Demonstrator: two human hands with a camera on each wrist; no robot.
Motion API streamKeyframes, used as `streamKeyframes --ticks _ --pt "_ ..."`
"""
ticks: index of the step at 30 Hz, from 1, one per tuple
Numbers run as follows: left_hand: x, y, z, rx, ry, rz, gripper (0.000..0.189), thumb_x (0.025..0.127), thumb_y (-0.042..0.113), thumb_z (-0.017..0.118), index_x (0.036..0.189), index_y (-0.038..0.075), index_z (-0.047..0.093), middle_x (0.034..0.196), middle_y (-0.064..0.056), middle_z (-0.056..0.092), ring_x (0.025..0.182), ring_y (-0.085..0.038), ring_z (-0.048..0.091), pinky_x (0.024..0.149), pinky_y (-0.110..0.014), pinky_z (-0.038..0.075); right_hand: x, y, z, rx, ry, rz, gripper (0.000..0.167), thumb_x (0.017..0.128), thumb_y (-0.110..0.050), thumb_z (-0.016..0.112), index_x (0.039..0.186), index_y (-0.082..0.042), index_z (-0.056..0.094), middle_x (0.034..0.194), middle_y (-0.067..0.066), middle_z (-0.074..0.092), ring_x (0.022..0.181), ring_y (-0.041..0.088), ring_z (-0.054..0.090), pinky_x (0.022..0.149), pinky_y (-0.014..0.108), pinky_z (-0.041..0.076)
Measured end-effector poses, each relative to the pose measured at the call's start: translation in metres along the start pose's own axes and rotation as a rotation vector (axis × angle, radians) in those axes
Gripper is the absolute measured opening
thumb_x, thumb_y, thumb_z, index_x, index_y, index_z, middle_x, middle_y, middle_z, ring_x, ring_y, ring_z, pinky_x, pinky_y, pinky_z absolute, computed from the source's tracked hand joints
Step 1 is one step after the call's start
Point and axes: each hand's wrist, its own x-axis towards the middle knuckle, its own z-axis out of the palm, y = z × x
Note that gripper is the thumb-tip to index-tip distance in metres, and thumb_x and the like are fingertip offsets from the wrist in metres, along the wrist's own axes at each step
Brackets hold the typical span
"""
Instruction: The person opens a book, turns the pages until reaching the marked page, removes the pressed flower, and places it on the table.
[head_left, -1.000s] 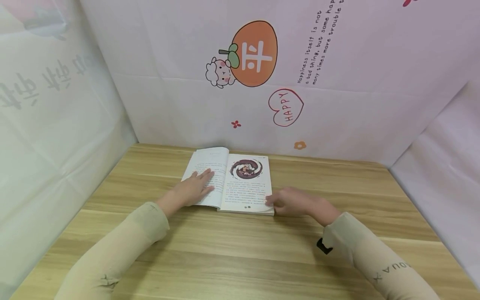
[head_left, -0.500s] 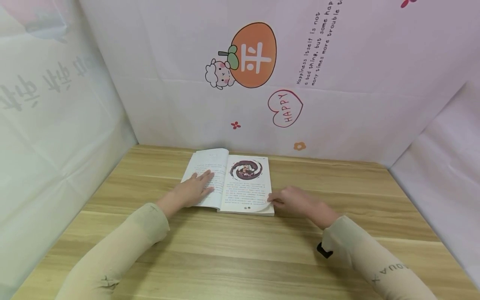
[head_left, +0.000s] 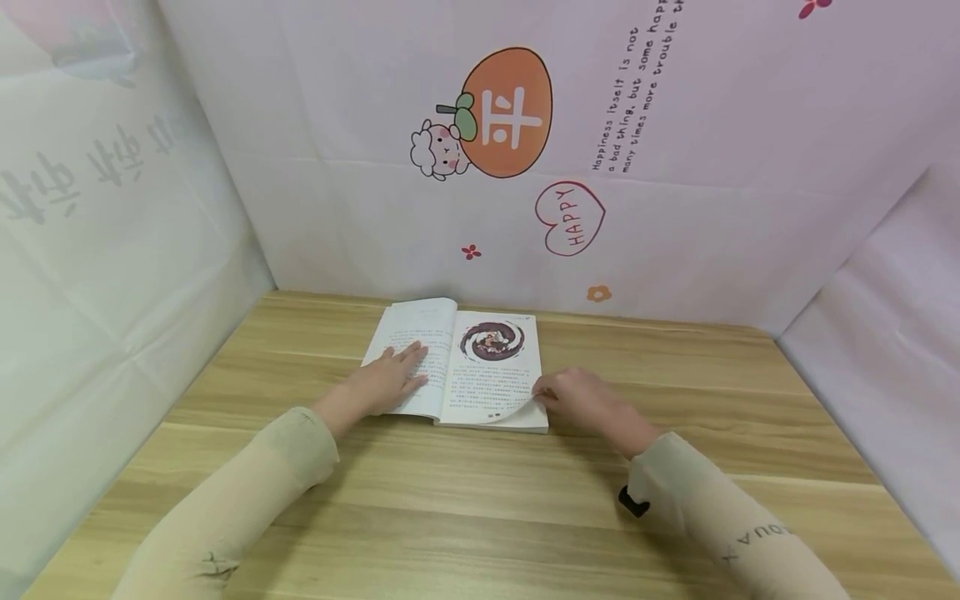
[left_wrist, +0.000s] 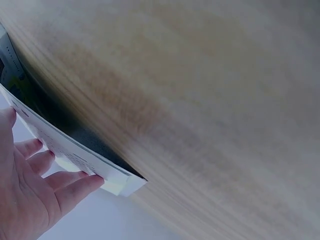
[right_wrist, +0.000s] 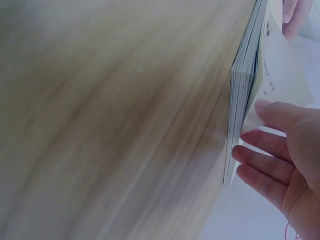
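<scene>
An open book (head_left: pixel 491 383) lies on the wooden table, with printed text on both pages and a dark swirl picture on the right one. My left hand (head_left: pixel 380 380) rests flat on the left page, fingers spread; the left wrist view shows its fingertips pressing that page (left_wrist: pixel 70 150). At the lower right corner of the book, my right hand (head_left: pixel 581 400) pinches a lifted page corner between thumb and index finger. In the right wrist view that page (right_wrist: pixel 280 75) curves up from the thick page block (right_wrist: pixel 243 75), and the other fingers of the right hand (right_wrist: pixel 285 155) stand beside the block's edge.
The wooden table (head_left: pixel 465 517) runs up to a white printed cloth wall (head_left: pixel 360 225) just behind the book. Cloth walls also close off the left (head_left: pixel 112 292) and right (head_left: pixel 892 333) sides. A black band (head_left: pixel 633 502) shows at the right sleeve cuff.
The right hand has taken hold of the right page's lower corner and raised it, so the corner curls up and inward. The left hand has stayed in place on the left page.
</scene>
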Motion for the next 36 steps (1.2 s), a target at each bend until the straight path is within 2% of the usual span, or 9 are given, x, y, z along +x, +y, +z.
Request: streamKeyframes --ticks 4,8,12,15,19,24,27,33,36 --pt "0.001 0.0 0.002 0.002 -0.009 -0.007 0.064 0.112 0.041 0.037 0.163 0.004 0.023 0.169 -0.015 0.017 0.144 -0.058 0.024 0.116 -0.064 0.026 0.005 -0.003 0.002 -0.022 0.051 0.061 0.012 0.09 -0.003 0.078 0.101 0.0 0.078 0.097 0.012 0.077 0.084 0.023 0.075 0.071 0.035 0.061" --pt "0.0 0.0 0.001 -0.001 -0.007 -0.011 0.064 0.112 0.041 0.037 0.163 0.004 0.024 0.168 -0.016 0.018 0.144 -0.059 0.024 0.115 -0.065 0.027 0.011 -0.006 0.002 -0.036 0.095 0.141 0.02 0.092 -0.016 0.079 0.104 -0.001 0.077 0.094 0.012 0.077 0.075 0.02 0.073 0.062 0.033 0.06" --pt "0.0 0.001 0.0 -0.004 -0.009 -0.006 0.063 0.112 0.04 0.038 0.162 0.003 0.025 0.168 -0.017 0.019 0.143 -0.059 0.025 0.115 -0.065 0.027 0.018 -0.01 0.0 -0.042 0.081 0.215 0.035 0.093 -0.034 0.076 0.107 -0.002 0.078 0.071 0.005 0.069 0.058 0.014 0.061 0.052 0.031 0.053" --pt "0.0 0.0 0.0 -0.004 -0.011 -0.006 0.063 0.112 0.04 0.038 0.162 0.003 0.024 0.168 -0.017 0.018 0.144 -0.059 0.024 0.116 -0.064 0.026 0.022 -0.011 -0.001 -0.008 0.043 0.288 0.052 0.093 -0.046 0.073 0.122 -0.002 0.074 0.058 -0.002 0.054 0.053 0.01 0.047 0.048 0.029 0.044" --pt "0.0 0.0 0.001 -0.007 -0.005 -0.006 0.063 0.112 0.039 0.038 0.162 0.003 0.024 0.168 -0.017 0.018 0.143 -0.059 0.025 0.116 -0.064 0.026 0.028 -0.015 -0.001 0.119 -0.007 0.408 0.084 0.088 -0.055 0.075 0.148 -0.002 0.053 0.061 0.0 0.047 0.055 0.012 0.036 0.052 0.033 0.039" --pt "0.0 -0.001 0.001 -0.013 -0.017 -0.009 0.063 0.112 0.039 0.038 0.163 0.003 0.023 0.168 -0.017 0.018 0.144 -0.058 0.024 0.115 -0.064 0.027 0.034 -0.023 0.001 0.253 -0.053 0.496 0.106 0.086 -0.061 0.075 0.163 -0.007 0.025 0.085 0.018 0.066 0.069 0.018 0.049 0.064 0.04 0.049" --pt "0.0 -0.001 0.001 -0.011 -0.023 -0.017 0.064 0.112 0.04 0.038 0.163 0.004 0.023 0.169 -0.016 0.017 0.145 -0.058 0.024 0.116 -0.064 0.026 0.037 -0.029 0.003 0.279 -0.066 0.518 0.114 0.087 -0.064 0.072 0.166 -0.01 0.01 0.081 0.018 0.066 0.066 0.021 0.054 0.06 0.037 0.049" --pt "0.001 -0.001 0.001 -0.011 -0.019 -0.017 0.064 0.112 0.039 0.038 0.163 0.004 0.023 0.169 -0.016 0.017 0.144 -0.058 0.024 0.116 -0.063 0.026 0.043 -0.042 0.007 0.334 -0.066 0.534 0.119 0.09 -0.065 0.068 0.165 -0.017 -0.012 0.069 0.013 0.059 0.054 0.018 0.044 0.052 0.032 0.042" --pt "0.001 -0.001 0.001 -0.017 -0.021 -0.011 0.064 0.112 0.04 0.038 0.163 0.004 0.022 0.169 -0.016 0.017 0.144 -0.058 0.024 0.117 -0.063 0.025 0.046 -0.05 0.011 0.357 -0.062 0.504 0.115 0.094 -0.06 0.067 0.164 -0.019 -0.015 0.08 0.021 0.066 0.052 0.017 0.044 0.052 0.032 0.042"
